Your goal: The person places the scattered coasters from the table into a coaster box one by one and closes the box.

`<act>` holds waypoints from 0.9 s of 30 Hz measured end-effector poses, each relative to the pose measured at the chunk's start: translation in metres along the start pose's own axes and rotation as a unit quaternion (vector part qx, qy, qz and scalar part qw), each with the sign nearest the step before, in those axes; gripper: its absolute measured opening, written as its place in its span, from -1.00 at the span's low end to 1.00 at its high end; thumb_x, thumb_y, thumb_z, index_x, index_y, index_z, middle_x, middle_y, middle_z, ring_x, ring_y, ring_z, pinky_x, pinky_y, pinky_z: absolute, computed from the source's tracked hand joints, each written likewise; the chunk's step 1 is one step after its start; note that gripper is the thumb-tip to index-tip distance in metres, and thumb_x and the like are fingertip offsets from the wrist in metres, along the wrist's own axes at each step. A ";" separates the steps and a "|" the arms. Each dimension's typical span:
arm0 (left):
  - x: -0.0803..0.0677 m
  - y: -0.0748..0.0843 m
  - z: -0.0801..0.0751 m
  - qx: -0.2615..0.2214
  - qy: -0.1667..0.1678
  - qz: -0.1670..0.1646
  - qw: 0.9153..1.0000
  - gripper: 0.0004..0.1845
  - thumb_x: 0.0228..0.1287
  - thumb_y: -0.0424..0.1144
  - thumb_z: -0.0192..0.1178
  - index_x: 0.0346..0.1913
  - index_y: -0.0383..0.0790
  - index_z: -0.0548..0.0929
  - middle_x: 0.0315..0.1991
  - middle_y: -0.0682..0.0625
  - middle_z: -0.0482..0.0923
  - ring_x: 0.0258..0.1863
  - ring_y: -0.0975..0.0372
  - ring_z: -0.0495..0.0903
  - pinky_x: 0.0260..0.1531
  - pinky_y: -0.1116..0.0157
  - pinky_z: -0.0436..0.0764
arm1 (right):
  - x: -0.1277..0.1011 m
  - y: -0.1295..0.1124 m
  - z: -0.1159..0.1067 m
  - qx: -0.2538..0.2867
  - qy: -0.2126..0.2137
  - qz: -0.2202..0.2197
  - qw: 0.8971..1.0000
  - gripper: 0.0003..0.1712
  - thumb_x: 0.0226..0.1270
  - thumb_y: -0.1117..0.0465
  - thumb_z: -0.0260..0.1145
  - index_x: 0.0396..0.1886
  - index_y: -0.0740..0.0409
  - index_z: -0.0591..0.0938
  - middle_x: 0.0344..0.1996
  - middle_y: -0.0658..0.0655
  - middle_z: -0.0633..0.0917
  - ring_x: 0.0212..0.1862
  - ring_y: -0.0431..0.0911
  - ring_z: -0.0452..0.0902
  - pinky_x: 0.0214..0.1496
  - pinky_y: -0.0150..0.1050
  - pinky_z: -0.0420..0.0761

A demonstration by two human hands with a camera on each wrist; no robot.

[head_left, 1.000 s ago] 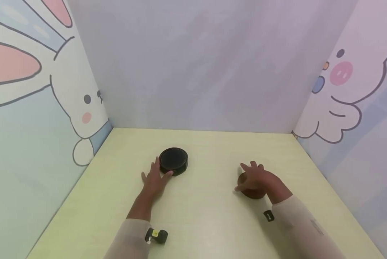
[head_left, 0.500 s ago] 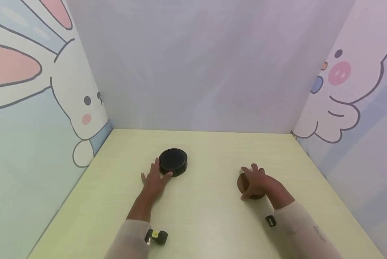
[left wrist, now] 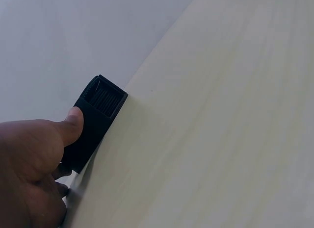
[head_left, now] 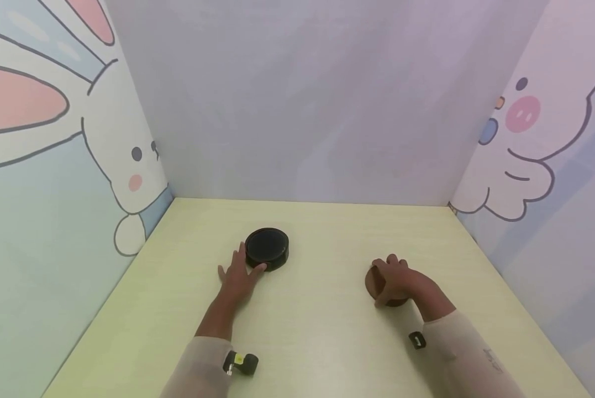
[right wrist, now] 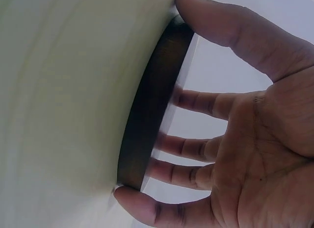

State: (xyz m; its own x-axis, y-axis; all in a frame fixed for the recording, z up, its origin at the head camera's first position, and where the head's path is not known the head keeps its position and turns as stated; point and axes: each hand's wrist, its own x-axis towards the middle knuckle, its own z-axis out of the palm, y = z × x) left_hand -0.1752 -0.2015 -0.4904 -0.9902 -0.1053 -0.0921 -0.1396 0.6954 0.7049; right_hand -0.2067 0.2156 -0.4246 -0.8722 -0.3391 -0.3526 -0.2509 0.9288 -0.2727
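Note:
My left hand (head_left: 236, 283) rests on the table at a low black round case (head_left: 268, 246), index finger along its left side and thumb at its near edge. In the left wrist view the thumb touches the case's black side wall (left wrist: 93, 130), beside a recess with fine ridges. My right hand (head_left: 400, 278) spans a flat brown round disc (head_left: 373, 285) from above and hides much of it. The right wrist view shows the thumb and little finger at opposite ends of the disc's dark edge (right wrist: 154, 95), with the other fingers reaching over its face.
The pale yellow table (head_left: 317, 331) runs back to a plain grey-lilac wall (head_left: 307, 99). Side walls with cartoon animals, a rabbit (head_left: 110, 138) on the left, close in the table. A small black device (head_left: 241, 362) sits at the left cuff.
My right hand's thumb and fingers have drawn in over the brown disc, and the hand has shifted slightly toward me. The left hand and black case stay in place.

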 end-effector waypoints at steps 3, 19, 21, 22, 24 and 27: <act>0.000 0.000 0.000 0.000 0.000 0.001 1.000 0.05 0.67 0.17 0.14 0.81 -0.22 -0.24 0.80 -0.38 -0.23 0.79 -0.30 -0.17 0.67 -0.38 -0.57 | 0.000 0.001 -0.001 0.001 -0.003 -0.002 1.000 0.24 0.02 0.01 0.78 0.63 0.26 0.33 0.26 0.39 0.45 0.22 0.30 0.42 0.13 0.34 0.68; 0.001 -0.001 0.001 0.000 0.001 0.000 1.000 0.06 0.66 0.19 0.15 0.81 -0.21 -0.24 0.80 -0.38 -0.22 0.80 -0.29 -0.17 0.67 -0.38 -0.56 | 0.001 0.005 -0.003 0.012 0.037 -0.027 0.999 0.12 0.12 -0.05 0.62 0.59 0.35 0.38 0.29 0.45 0.46 0.15 0.31 0.37 0.10 0.28 0.64; 0.001 -0.001 0.001 0.001 0.000 0.000 1.000 0.06 0.66 0.18 0.15 0.81 -0.21 -0.25 0.80 -0.38 -0.22 0.80 -0.28 -0.18 0.67 -0.38 -0.57 | 0.002 0.004 -0.003 0.020 0.048 -0.024 0.998 0.10 0.13 -0.05 0.56 0.60 0.33 0.38 0.30 0.45 0.44 0.16 0.32 0.35 0.09 0.29 0.63; 0.001 -0.001 0.001 0.001 0.000 0.000 1.000 0.06 0.66 0.19 0.14 0.81 -0.21 -0.25 0.80 -0.37 -0.22 0.80 -0.28 -0.19 0.67 -0.38 -0.57 | 0.003 0.004 -0.003 0.025 0.053 -0.021 0.998 0.09 0.14 -0.06 0.55 0.61 0.32 0.38 0.31 0.45 0.44 0.17 0.32 0.34 0.09 0.29 0.63; 0.001 -0.001 0.001 0.001 0.000 0.000 1.000 0.06 0.66 0.19 0.15 0.81 -0.21 -0.25 0.80 -0.36 -0.22 0.80 -0.26 -0.19 0.67 -0.38 -0.57 | 0.005 0.004 -0.002 0.032 0.063 -0.017 0.997 0.07 0.18 -0.08 0.53 0.62 0.29 0.38 0.32 0.44 0.43 0.19 0.32 0.33 0.08 0.28 0.64; 0.001 -0.001 0.001 0.002 -0.001 0.000 1.000 0.06 0.67 0.18 0.14 0.81 -0.21 -0.26 0.80 -0.35 -0.21 0.81 -0.26 -0.19 0.67 -0.37 -0.57 | 0.009 0.005 0.001 0.037 0.082 -0.021 0.996 0.07 0.19 -0.11 0.52 0.63 0.25 0.40 0.32 0.42 0.42 0.21 0.32 0.32 0.07 0.23 0.66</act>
State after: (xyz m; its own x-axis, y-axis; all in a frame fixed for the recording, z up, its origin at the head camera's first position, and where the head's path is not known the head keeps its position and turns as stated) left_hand -0.1762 -0.2018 -0.4921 -0.9903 -0.1036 -0.0927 -0.1388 0.6982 0.7023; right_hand -0.2157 0.2167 -0.4297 -0.9197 -0.3429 -0.1911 -0.2619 0.8986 -0.3521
